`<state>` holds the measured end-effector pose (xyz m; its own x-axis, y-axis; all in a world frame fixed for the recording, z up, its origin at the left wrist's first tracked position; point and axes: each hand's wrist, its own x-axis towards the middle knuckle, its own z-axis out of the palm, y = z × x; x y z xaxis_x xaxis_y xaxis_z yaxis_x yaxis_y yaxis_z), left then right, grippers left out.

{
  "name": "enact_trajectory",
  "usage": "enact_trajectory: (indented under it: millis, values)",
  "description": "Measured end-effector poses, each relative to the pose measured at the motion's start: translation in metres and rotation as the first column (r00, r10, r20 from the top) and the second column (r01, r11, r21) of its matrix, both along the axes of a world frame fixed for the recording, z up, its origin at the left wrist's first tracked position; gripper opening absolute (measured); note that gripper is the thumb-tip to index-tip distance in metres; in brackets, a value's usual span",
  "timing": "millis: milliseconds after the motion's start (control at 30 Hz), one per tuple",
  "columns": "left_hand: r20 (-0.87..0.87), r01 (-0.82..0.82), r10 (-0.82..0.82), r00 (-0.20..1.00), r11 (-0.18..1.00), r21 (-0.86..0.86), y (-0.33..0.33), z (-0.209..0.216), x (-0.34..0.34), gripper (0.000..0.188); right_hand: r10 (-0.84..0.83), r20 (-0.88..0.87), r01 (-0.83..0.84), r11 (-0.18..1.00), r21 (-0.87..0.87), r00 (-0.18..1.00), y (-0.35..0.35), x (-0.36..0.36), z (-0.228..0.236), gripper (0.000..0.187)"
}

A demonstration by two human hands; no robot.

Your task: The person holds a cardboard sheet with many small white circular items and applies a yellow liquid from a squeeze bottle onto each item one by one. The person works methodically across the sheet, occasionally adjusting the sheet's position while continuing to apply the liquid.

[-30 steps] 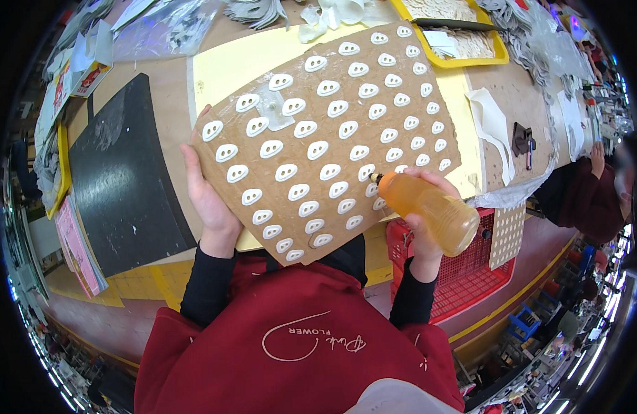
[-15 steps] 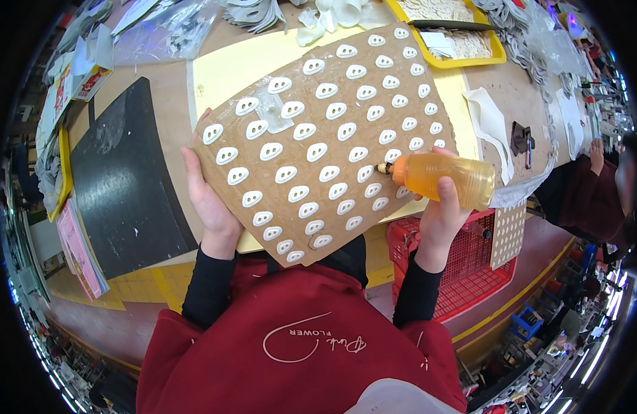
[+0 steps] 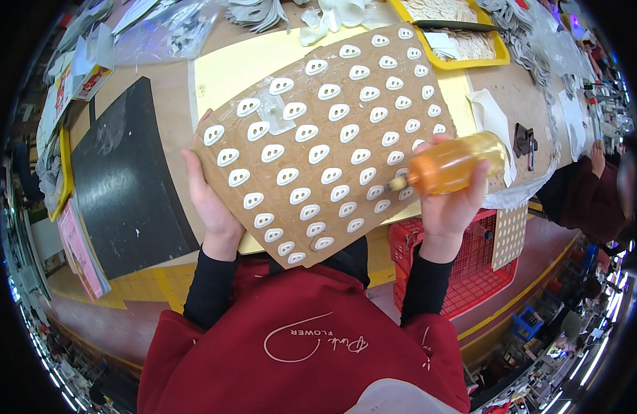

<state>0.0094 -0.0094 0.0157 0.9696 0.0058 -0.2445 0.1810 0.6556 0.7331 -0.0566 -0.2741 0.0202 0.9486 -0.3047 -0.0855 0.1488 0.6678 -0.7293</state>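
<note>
A brown cardboard sheet (image 3: 277, 200), tilted and carrying rows of small white snout-shaped pieces (image 3: 318, 153), each with two holes, is held over the table. My left hand (image 3: 213, 207) grips its left edge, thumb on top and the other fingers mostly hidden beneath. A clear squeeze bottle (image 3: 460, 164) of amber liquid with an orange cap lies across my right hand (image 3: 451, 214), whose fingers close around it. The bottle, blurred by motion, points its narrow tip left and down, close to pieces at the sheet's right side. Whether the tip touches one I cannot tell.
A black board (image 3: 129, 183) lies to the left. At the far right, a yellow tray (image 3: 474, 62) holds pale pieces. Yellow paper (image 3: 225, 72) lies under the sheet. A red basket (image 3: 439, 293) stands below the table's right edge, with another dotted sheet (image 3: 510, 238) beside it.
My right hand and the bottle have moved a little right, and the bottle is tilted more, its tip lower. My left hand and the sheet have barely shifted.
</note>
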Motion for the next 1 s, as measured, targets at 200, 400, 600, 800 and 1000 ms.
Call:
enact_trajectory:
  millis: [200, 400, 600, 800, 1000]
  values:
    - [0.0, -0.007, 0.007, 1.0, 1.0, -0.021, -0.003, 0.001, 0.0, 0.056, -0.166, -0.026, 0.162, 0.979, -0.127, 0.986, -0.006, -0.01, -0.007, 0.076]
    - [-0.013, -0.004, 0.004, 1.0, 1.0, -0.014, -0.001, 0.0, 0.0, 0.056, -0.223, 0.04, 0.208, 0.813, -0.543, 0.974, 0.01, -0.016, -0.022, 0.072]
    - [-0.021, -0.007, 0.006, 1.0, 1.0, -0.02, 0.0, -0.001, 0.0, 0.057, -0.115, 0.097, 0.149, 0.836, -0.529, 0.989, 0.017, -0.016, -0.02, 0.069]
    - [-0.014, -0.015, 0.015, 1.0, 1.0, 0.013, 0.0, -0.001, 0.001, 0.057, -0.055, 0.114, 0.11, 0.826, -0.554, 0.992, 0.018, -0.018, -0.025, 0.072]
    - [-0.028, -0.025, 0.025, 0.999, 1.0, 0.001, 0.0, -0.001, 0.0, 0.056, 0.02, 0.142, 0.084, 0.719, -0.69, 0.99, 0.018, -0.02, -0.023, 0.067]
